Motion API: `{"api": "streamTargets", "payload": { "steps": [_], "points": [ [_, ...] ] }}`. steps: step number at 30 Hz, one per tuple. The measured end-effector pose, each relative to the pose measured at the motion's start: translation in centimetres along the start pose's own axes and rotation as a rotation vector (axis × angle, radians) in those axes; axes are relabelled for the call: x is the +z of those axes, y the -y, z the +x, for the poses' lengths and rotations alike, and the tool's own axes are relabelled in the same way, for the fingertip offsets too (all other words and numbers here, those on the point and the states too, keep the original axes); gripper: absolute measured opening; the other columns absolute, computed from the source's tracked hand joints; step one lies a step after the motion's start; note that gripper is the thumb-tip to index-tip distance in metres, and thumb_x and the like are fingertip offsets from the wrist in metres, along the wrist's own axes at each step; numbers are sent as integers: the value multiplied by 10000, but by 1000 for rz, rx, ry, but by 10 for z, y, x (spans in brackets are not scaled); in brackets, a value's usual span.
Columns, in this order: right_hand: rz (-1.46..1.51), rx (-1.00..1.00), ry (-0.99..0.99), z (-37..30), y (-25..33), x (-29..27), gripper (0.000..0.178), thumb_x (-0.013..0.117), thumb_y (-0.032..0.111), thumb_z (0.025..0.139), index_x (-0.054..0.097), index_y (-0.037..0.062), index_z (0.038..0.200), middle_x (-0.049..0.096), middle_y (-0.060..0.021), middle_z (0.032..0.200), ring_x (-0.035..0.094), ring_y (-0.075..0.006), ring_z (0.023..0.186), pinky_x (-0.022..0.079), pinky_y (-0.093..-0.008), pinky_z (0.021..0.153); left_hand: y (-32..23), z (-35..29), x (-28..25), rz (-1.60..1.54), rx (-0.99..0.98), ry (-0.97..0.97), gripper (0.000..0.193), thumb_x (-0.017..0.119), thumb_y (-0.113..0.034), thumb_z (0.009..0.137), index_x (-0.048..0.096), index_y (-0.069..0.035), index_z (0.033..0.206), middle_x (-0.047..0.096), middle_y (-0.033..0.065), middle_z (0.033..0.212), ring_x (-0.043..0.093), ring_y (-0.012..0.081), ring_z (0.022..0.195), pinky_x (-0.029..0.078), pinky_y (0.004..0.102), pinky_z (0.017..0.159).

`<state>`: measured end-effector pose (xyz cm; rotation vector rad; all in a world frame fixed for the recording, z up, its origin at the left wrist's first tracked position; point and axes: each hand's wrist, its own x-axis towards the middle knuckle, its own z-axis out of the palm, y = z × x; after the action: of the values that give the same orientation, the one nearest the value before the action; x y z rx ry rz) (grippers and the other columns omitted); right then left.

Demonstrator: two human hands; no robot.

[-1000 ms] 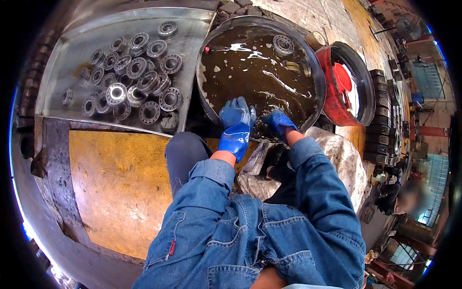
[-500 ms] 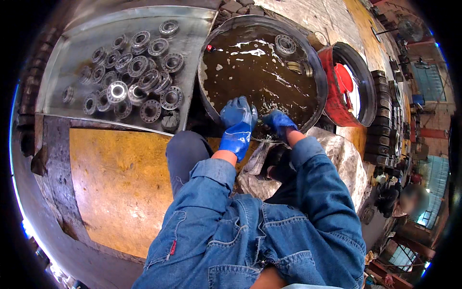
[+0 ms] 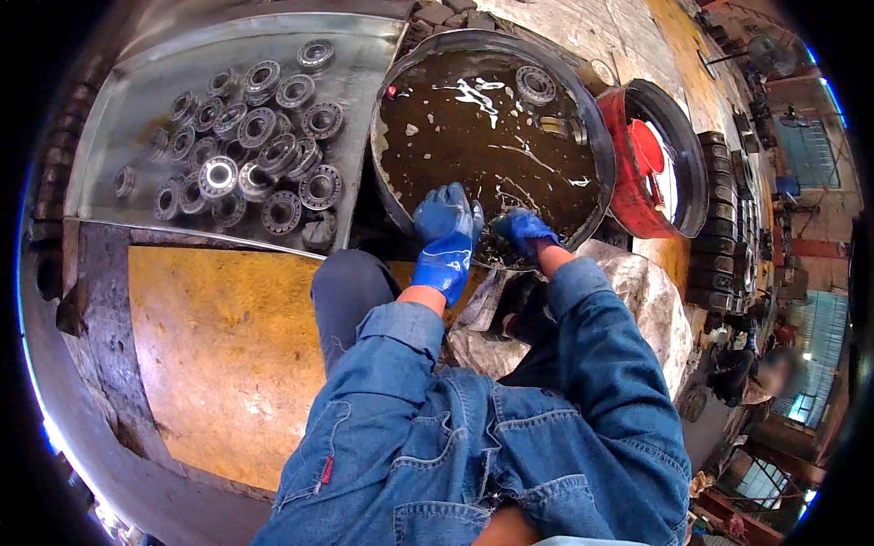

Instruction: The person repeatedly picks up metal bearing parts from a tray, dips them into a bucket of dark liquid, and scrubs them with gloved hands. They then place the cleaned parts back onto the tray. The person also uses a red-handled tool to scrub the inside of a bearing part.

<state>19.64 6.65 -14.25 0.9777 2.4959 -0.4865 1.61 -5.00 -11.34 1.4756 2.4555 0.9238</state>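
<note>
Blue gloves cover both of my hands at the near side of a round metal tub (image 3: 381, 150) of murky brown liquid. My left hand (image 3: 448, 220) has its fingers curled together just inside the near rim, and what lies under them is hidden. Close beside it, my right hand (image 3: 521, 227) bends down at the liquid's surface with its fingers closed. Splashing liquid hides whatever it grips. At the tub's far right, a ring-shaped roller bearing (image 3: 535, 85) shows at the surface, with a brass-coloured bearing part (image 3: 552, 126) nearer me.
Left of the tub, a metal tray (image 3: 118, 105) carries several bearings (image 3: 257, 127). A red drum (image 3: 626, 173) with a red bowl (image 3: 646, 148) inside stands to the right. Before the tray lies a yellow board (image 3: 223, 355). Stacked dark metal parts (image 3: 716, 223) and a person (image 3: 742, 373) are farther right.
Both hands stay nearly in place. The right hand has shifted slightly, and the liquid around it is more disturbed, with ripples spreading. The whole view has slid a little.
</note>
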Motion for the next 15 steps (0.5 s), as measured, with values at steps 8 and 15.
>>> {"api": "streamTargets", "payload": {
  "steps": [8,15],
  "points": [
    [-251,13,138,28,28,-7,295,739,299,822,776,125,1058,745,-204,1027,715,-408,958,564,-460,854,5,-3,-2,10,-10,54,447,748,-335,820,675,-34,1142,724,189,1031,693,383,956,561,513,835],
    [88,168,157,11,23,-19,299,615,297,932,783,137,1120,718,-212,1189,695,-374,1103,535,-467,974,2,-4,-2,-18,14,-13,439,762,-320,802,669,-28,1117,724,184,1015,691,385,934,560,513,810]
  ]
}}
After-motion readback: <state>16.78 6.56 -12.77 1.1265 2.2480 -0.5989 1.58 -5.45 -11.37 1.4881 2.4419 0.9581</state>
